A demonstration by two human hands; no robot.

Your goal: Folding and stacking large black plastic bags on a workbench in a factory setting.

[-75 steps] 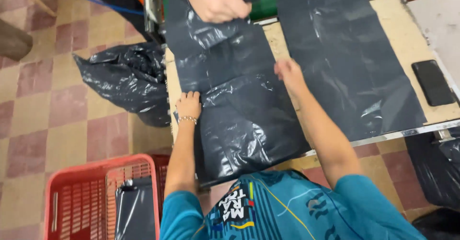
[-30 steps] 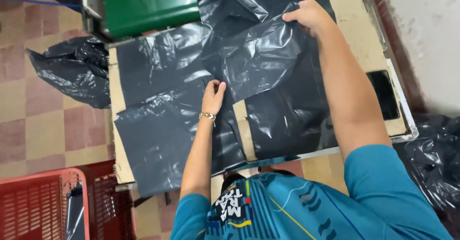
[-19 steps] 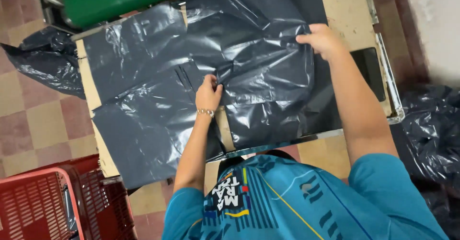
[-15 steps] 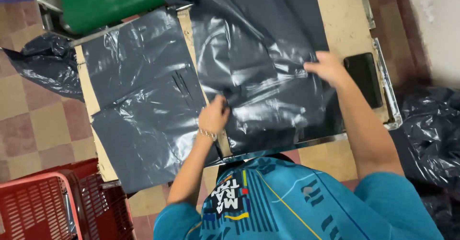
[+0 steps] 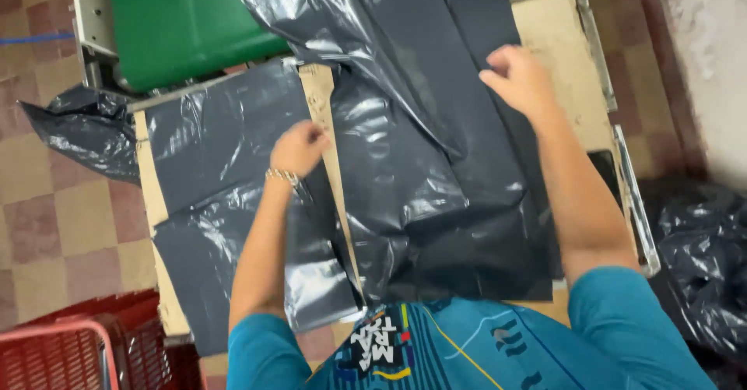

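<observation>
We're gripping the big black plastic sheet (image 5: 436, 164) on the cardboard-topped table (image 5: 560, 55): left hand (image 5: 298, 147) pinching its left edge, right hand (image 5: 520, 79) clamping farther up, hands well apart, probably keeping it taut and flat.

2 black plastic sheets lie on the desk (image 5: 562, 43): the left hand (image 5: 298, 147) rests on the left sheet (image 5: 218, 137) at 9 o'clock, the right hand (image 5: 520, 79) presses the right sheet (image 5: 436, 172) at 2 o'clock; a red basket (image 5: 70, 343) sits at 7 o'clock
</observation>
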